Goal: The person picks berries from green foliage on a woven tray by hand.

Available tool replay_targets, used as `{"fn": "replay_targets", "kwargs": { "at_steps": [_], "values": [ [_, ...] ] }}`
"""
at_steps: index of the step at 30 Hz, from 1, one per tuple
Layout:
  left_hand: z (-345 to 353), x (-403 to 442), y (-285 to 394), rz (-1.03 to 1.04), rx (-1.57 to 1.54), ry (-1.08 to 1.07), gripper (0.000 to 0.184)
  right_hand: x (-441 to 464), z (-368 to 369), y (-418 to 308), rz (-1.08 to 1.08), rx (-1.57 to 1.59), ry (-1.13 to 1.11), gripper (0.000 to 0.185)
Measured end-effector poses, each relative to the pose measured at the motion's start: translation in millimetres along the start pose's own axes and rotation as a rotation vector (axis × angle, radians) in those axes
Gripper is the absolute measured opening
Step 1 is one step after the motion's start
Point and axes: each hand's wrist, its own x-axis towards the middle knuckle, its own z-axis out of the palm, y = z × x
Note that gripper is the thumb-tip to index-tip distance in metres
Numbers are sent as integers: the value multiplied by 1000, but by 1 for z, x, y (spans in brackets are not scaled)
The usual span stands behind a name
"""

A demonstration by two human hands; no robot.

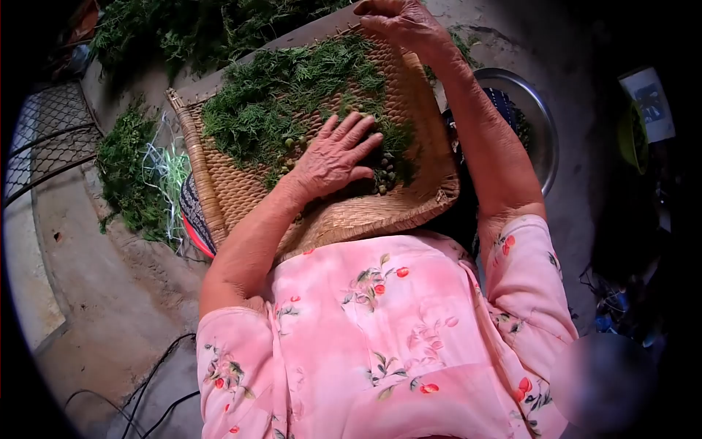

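A woven wicker tray [245, 205] lies tilted across my lap, heaped with green feathery sprigs [270, 102]. My left hand [333, 157] rests palm down on the tray's contents, its fingers spread and pointing away from me. Small round greenish-brown seed cones [384, 179] lie beside its thumb and under its edge. What is beneath the palm is hidden. At the far right corner of the tray, my right hand [401, 23] has its fingers curled round the rim.
More green sprigs [197, 29] are piled beyond the tray, and another heap [131, 172] lies at left near white-green plastic strands [172, 179]. A metal basin [545, 121] stands at right. Black cables [150, 373] cross the concrete floor [110, 307].
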Motion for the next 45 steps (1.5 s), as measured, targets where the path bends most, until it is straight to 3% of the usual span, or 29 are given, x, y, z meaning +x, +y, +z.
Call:
{"fn": "replay_targets", "kwargs": {
  "at_steps": [3, 5, 9, 11, 13, 14, 18, 26, 29, 33, 35, 36, 38, 41, 42, 45],
  "values": [
    [-8, -21, -30, -146, 109, -45, 59, -3, -11, 17, -33, -10, 75, 22],
    [-14, -35, -46, -208, 180, -30, 56, -8, -11, 21, 35, 161, 179, 21],
    [-10, -47, -66, -417, 105, 326, 44, -6, -11, 9, 91, 202, 224, 20],
    [-2, -49, -67, -652, 64, 399, 38, -3, -6, 7, 99, 242, 200, 20],
    [-2, -46, -66, -636, 59, 477, 29, -1, -2, 7, 47, 188, 241, 20],
    [-2, -43, -68, -661, 17, 486, 25, 1, 2, 12, 73, 334, 205, 20],
    [-6, -22, -76, -762, -200, 468, 18, 5, 10, 19, 118, 361, 167, 22],
    [1, 13, -65, -844, -166, 334, 22, 9, 12, 13, 83, 277, 174, 22],
    [-6, 12, -62, -897, -405, 664, 12, 8, 10, 5, 108, 260, 182, 22],
    [-26, 0, -81, -1150, -1513, 1065, 19, 5, 5, -6, 102, 238, 152, 22],
    [-28, -7, -94, -1170, -1721, 1064, 17, 10, 9, 4, 125, 220, 170, 22],
    [-25, -7, -97, -1170, -1719, 1064, 17, 12, 11, 8, 149, 199, 187, 22],
    [-16, -7, -103, -1209, -1301, 778, 15, 13, 12, 12, 150, 230, 189, 22],
    [-1, -2, -112, -1074, -772, 635, 21, 15, 13, 15, 133, 250, 182, 22],
    [-6, 4, -104, -1178, -884, 600, 27, 16, 14, 16, 113, 242, 174, 22],
    [5, 2, -113, -1122, -730, 595, 24, 19, 18, 23, 103, 330, 151, 21]
  ]
}}
